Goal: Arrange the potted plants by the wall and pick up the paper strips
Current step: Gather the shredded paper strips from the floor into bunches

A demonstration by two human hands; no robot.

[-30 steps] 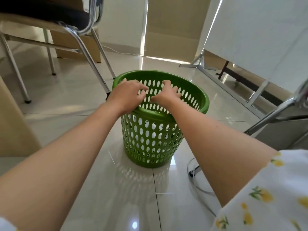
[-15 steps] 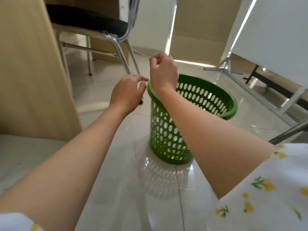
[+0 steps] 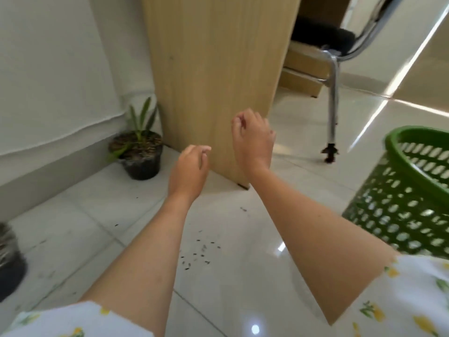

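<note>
Left hand: the left hand (image 3: 188,170) hangs in the air at centre frame, fingers loosely curled, holding nothing.
Right hand: the right hand (image 3: 252,139) is raised just at its 2 o'clock, in front of the wooden panel (image 3: 213,69); fingers curled in, nothing visible in them.
Potted plant: a black pot (image 3: 141,156) at 10 o'clock of the left hand, standing on the floor by the wall (image 3: 48,69) and just beside the panel; dark soil and a few thin green leaves in it.
Second pot: a dark pot (image 3: 8,261) at the frame's 8 o'clock edge, cut off; contents blurred.
Green basket: a perforated green basket (image 3: 403,207) at 3 o'clock; its inside cannot be made out.
Floor: small dark specks (image 3: 201,251) scattered on the tile (image 3: 230,288) between the forearms.
Chair: a metal-legged chair (image 3: 332,93) at 1 o'clock.
</note>
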